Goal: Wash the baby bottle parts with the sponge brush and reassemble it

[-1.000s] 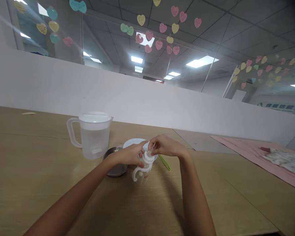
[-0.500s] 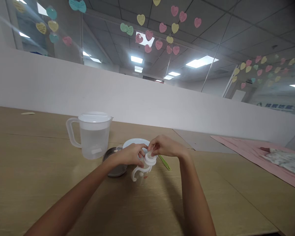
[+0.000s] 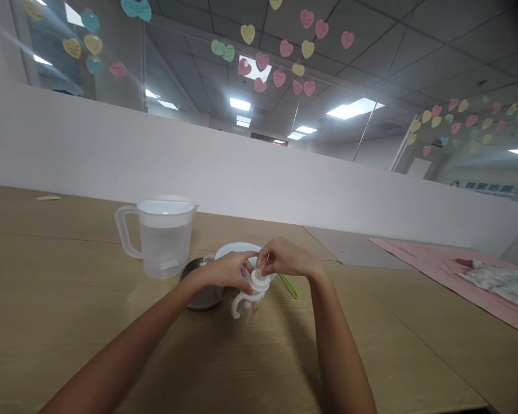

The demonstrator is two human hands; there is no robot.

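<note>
A clear baby bottle (image 3: 254,307) with a white collar and white curved side handles is held over the table in front of me. My left hand (image 3: 233,270) grips it from the left, thumb and fingers about the collar. From the right, my right hand (image 3: 285,257) pinches the clear nipple (image 3: 259,272) on top of the collar; the fingertips cover part of it. Just behind the hands lies a white plate (image 3: 237,248), partly hidden. Left of the bottle stands a round metal bowl (image 3: 207,299), partly covered by my left hand and forearm.
A lidded plastic pitcher (image 3: 166,236) with clear liquid stands at the back left. A green handle (image 3: 288,286) sticks out right of the plate. Patterned cloth (image 3: 501,282) lies on a pink cloth (image 3: 440,267) at the right. A white wall (image 3: 242,178) borders the table behind.
Both the bottle's collar and my right hand have shifted slightly left. The bottle's tilt has changed a little. My left hand keeps its grip.
</note>
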